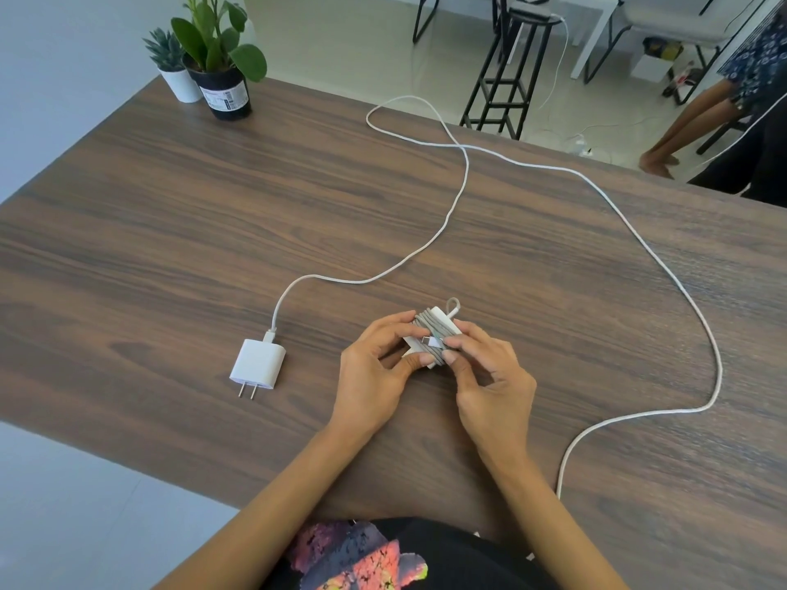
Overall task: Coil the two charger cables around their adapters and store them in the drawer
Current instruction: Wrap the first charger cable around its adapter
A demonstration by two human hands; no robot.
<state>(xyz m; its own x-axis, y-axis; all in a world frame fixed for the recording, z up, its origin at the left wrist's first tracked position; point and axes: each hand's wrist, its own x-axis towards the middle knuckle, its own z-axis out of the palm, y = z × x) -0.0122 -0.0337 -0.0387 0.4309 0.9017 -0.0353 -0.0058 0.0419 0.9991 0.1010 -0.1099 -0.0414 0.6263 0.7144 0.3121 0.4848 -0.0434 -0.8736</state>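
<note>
Near the table's front middle I hold a white adapter wound with grey cable [432,332]. My left hand [377,372] grips its left side, and my right hand [489,376] pinches the cable's plug end against the coil. A second white adapter [257,364] lies flat to the left, prongs toward me. Its long white cable [462,185] is uncoiled, loops across the far edge, and swings down the right side toward the front edge. No drawer is in view.
The dark wood table [170,232] carries two potted plants [217,57] at its far left corner. Beyond the far edge stand black metal stools [502,78], and a person's bare legs [690,125] are at the upper right.
</note>
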